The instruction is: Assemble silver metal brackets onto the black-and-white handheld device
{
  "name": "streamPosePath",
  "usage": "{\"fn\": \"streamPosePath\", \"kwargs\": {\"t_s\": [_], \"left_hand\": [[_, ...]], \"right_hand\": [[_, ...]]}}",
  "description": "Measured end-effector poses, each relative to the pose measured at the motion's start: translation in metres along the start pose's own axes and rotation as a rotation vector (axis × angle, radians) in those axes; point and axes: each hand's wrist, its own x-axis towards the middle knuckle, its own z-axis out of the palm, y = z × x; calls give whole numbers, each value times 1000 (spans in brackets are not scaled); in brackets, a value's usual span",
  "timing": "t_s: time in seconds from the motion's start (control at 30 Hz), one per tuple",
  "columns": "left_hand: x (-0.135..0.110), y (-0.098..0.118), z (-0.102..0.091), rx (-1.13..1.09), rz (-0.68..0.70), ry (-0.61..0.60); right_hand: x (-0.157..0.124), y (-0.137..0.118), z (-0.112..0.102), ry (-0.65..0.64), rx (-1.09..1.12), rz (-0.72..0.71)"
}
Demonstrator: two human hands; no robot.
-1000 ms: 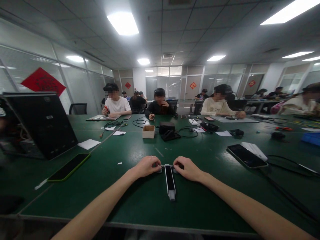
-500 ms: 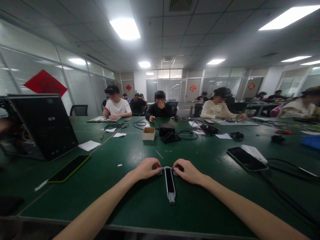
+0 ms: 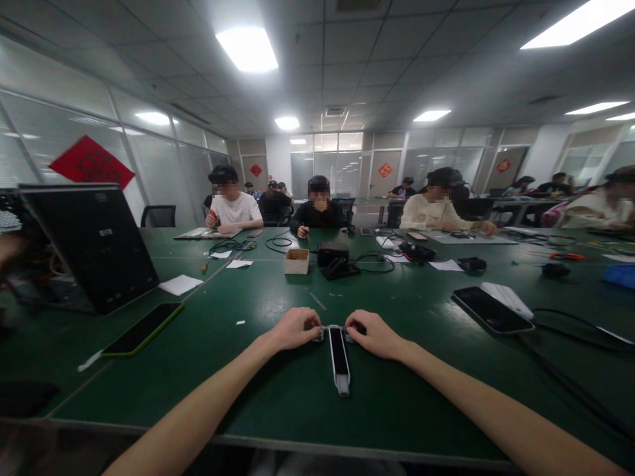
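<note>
A slim white-edged device with a long black face [image 3: 339, 357] lies on the green table in front of me, its narrow pale end towards me. Small grey pieces stick out sideways at its far end. My left hand [image 3: 297, 327] is closed, its fingertips pinching the left grey piece [image 3: 319, 336]. On the other side, my right hand [image 3: 372, 334] is also closed, thumb and fingers at the right grey piece, which they mostly hide. Both wrists rest low, close to the tabletop. The exact kind of device cannot be made out.
A green-edged phone [image 3: 143, 329] lies left, below a black computer case [image 3: 94, 248]. To the right are another phone [image 3: 491, 309] and cables. Ahead stand a small open box [image 3: 296, 262] and a black device [image 3: 333, 254]. Several people sit across the table [image 3: 238, 390].
The camera view has shifted slightly, so the table's things appear a little higher. Both hands keep their pinch beside the device, with no clear movement of its parts.
</note>
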Motion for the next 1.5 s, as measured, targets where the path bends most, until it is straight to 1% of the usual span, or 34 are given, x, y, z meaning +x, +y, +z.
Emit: {"fn": "streamPosePath", "kwargs": {"t_s": [0.13,0.47,0.6,0.73,0.8,1.0,1.2,1.4,1.5], "left_hand": [[0,0,1,19,-15,-21],[0,-3,3,-36,-9,21],[2,-3,5,-4,-10,63],[3,-3,6,44,11,54],[2,-3,6,41,24,50],[2,-1,6,15,41,96],[2,-3,10,96,52,59],[1,2,7,85,55,106],[1,2,7,94,46,97]], "right_hand": [[0,0,0,-10,16,21],[-1,-1,-2,-4,1,1],[-1,-4,-3,5,-15,-20],[0,-3,-2,19,-36,-34],[0,-2,-1,14,-33,-33],[0,2,0,5,-13,-17],[-1,0,-1,-2,-13,-14],[-1,-2,-2,-4,-6,-19],[-1,-2,-2,-9,-9,-14]]}}
